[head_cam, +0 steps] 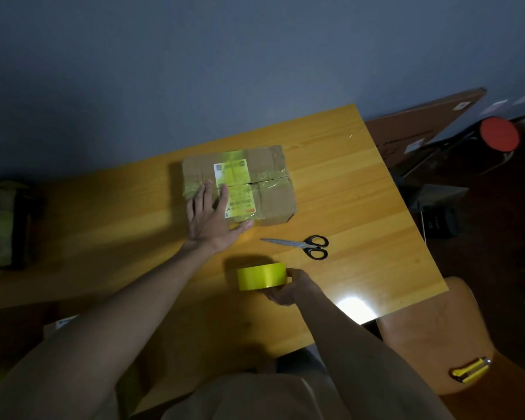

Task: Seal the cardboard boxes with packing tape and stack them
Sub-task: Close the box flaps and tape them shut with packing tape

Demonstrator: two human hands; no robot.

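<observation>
- Box (240, 184) mid-table (361, 192), under flat, open left hand (211, 218); likely light, stiff cardboard, slick where taped.
- Tape roll (262, 276) clasped in right hand (288, 287); best gripped by rim.
- Scissors (303, 246) lying just beside.

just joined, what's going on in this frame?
A person is taping a cardboard box on a wooden table. The left hand lies flat on the box's near-left corner, fingers spread. The right hand holds a yellow tape roll over the table, nearer the person. Scissors lie closed between box and roll, untouched. The box already carries yellow tape.
</observation>
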